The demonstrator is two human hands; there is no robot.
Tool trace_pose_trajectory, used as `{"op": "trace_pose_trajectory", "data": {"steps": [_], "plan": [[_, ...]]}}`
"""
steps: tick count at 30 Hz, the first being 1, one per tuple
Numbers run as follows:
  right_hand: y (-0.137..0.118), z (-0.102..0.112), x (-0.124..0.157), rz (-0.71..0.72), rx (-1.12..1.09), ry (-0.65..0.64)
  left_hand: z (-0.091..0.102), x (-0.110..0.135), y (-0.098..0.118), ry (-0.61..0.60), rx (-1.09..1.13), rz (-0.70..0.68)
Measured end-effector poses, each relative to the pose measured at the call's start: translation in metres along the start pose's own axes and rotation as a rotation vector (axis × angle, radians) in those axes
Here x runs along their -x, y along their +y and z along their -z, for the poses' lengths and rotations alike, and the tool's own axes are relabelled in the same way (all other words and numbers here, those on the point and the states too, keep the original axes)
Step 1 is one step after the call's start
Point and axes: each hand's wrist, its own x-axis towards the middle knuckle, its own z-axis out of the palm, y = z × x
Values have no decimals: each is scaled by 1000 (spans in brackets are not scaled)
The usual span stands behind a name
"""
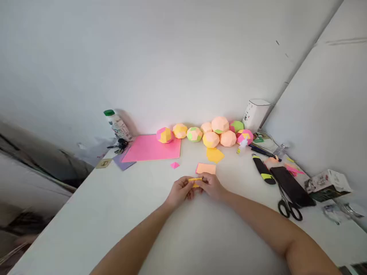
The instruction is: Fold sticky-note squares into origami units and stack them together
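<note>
Between my fingertips, over the middle of the white table, is a small folded piece of yellow paper (pixel 195 182). My left hand (pixel 180 191) pinches its left end, and my right hand (pixel 211 187) pinches the right end. Both thumbs lie on its near face; the fingers behind it are partly hidden. Just beyond my right hand lies a stack of peach paper (pixel 206 168) with a pink edge showing. A small pink folded paper piece (pixel 174 165) rests further left, and a flat yellow paper piece (pixel 215 155) lies behind the stack.
Several faceted paper balls (pixel 210 139) line the wall, some stacked. At the back left are a pink board (pixel 151 148) and a green-capped bottle (pixel 119 126). Scissors (pixel 289 208), a black phone-like slab (pixel 292 185), a black-and-yellow cutter (pixel 263 170) and a small box (pixel 328 183) lie right.
</note>
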Motion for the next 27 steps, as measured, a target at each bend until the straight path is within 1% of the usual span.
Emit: {"op": "trace_pose_trajectory", "data": {"steps": [5,12,27], "plan": [[0,2,1,-3,0,-2,-2,-1,1,16,12,9],[-2,4,2,2,-42,-25,-4,1,5,8,13,15],[-8,4,3,7,-73,-39,-4,3,6,33,-100,21]]}}
